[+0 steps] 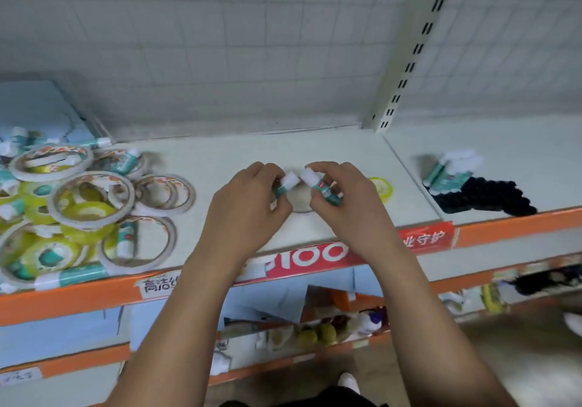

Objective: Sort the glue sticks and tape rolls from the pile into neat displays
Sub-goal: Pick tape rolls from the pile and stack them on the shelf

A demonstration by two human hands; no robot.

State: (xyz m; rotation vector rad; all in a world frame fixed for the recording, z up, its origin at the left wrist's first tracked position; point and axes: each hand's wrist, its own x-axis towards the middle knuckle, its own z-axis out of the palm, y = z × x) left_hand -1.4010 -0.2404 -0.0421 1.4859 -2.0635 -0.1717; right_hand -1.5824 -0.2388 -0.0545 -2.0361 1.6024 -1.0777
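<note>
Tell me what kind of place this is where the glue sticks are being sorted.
Most likely a shop's stationery aisle: tiered metal shelves with orange front strips carrying paper labels, a slotted upright, and loose stock, tape rolls and glue sticks, piled on the shelf.

Only 1 view is given, from a wide-angle camera worn on the person's head. It faces forward and tilts down onto the white shelf (236,148), with the grid back panel (220,60) filling the top of the frame. It sits close: both forearms rise from the bottom edge, and the left hand (248,202) and right hand (340,198) meet near centre. The lower shelf (78,364) shows beneath.
</note>
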